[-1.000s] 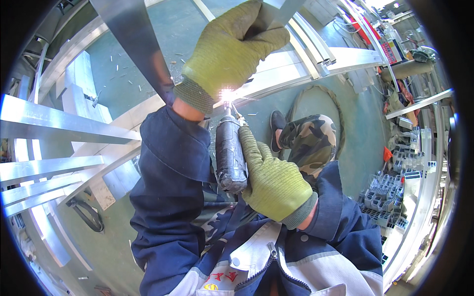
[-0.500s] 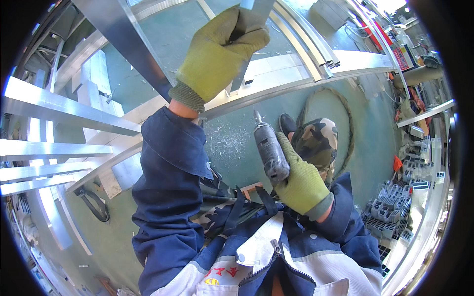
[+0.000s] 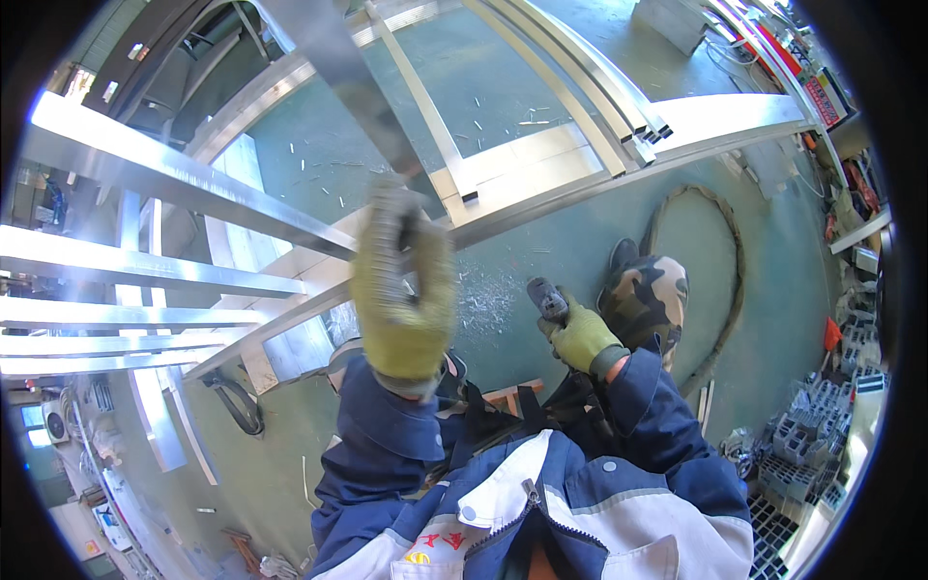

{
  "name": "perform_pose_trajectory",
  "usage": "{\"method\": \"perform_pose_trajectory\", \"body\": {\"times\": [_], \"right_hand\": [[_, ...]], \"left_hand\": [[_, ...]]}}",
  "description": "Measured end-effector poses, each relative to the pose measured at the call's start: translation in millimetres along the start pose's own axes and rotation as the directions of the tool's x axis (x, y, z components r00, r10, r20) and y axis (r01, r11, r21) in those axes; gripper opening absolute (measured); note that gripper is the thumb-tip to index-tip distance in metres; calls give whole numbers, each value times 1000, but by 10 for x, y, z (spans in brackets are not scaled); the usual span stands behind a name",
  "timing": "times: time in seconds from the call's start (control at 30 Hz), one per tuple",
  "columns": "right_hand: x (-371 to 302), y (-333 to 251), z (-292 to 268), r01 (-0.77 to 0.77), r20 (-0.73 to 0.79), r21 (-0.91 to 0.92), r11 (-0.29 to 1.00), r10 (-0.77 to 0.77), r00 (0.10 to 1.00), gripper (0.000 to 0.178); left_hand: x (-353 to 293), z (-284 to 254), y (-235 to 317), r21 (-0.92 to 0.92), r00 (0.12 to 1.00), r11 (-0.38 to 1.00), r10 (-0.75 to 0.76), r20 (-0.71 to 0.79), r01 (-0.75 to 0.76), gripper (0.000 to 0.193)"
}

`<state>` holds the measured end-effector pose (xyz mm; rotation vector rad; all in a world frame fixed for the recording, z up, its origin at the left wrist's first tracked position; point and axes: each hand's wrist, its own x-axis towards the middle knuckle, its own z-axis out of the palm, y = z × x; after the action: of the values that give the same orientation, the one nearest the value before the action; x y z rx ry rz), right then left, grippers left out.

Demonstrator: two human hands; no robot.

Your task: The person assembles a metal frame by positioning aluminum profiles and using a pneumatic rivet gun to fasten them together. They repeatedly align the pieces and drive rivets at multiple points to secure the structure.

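left hand (image 3: 387, 300): yellow-green knitted glove, greyish toward the blurred fingers. right hand (image 3: 586, 338): matching yellow-green glove. dark grey to black cylindrical hand tool (image 3: 547, 299). navy blue cloth jacket (image 3: 570, 476) with pale grey panels. camouflage trouser leg (image 3: 650, 300): brown, tan and black blotches. straight metal bars (image 3: 174, 178): silver. smooth floor (image 3: 783, 290): grey-green.

I see bright light glaring off long silver metal bars (image 3: 193, 186). Blur smears the yellow-green gloved left hand (image 3: 396, 324); straight lines bow toward the darkened rim.
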<state>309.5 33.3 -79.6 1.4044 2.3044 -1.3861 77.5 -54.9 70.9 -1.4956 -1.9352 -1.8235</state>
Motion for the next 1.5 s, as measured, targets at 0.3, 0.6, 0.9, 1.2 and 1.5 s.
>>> {"method": "perform_pose_trajectory", "body": {"times": [0.3, 0.6, 0.9, 1.2, 1.5], "right_hand": [[52, 135, -176, -256, 265, 393, 883, 158, 951, 48], [98, 367, -2, -86, 187, 191, 978, 50, 981, 61], [325, 365, -154, -95, 240, 113, 989, 66, 968, 63], [680, 851, -349, -185, 341, 221, 958, 102, 935, 54], [867, 913, -707, -130, 371, 151, 980, 65, 926, 47]], "left_hand": [[396, 1377, -732, 510, 953, 850, -250, 174, 130, 60], [660, 1309, -1239, 798, 862, 542, -505, 56, 265, 76], [733, 1365, -1318, 805, 733, 437, -680, 3, 402, 64], [674, 1327, -1338, 112, 783, 777, -622, -7, 619, 56], [700, 1250, -1129, -712, 543, 138, -749, 379, 688, 54]]}}
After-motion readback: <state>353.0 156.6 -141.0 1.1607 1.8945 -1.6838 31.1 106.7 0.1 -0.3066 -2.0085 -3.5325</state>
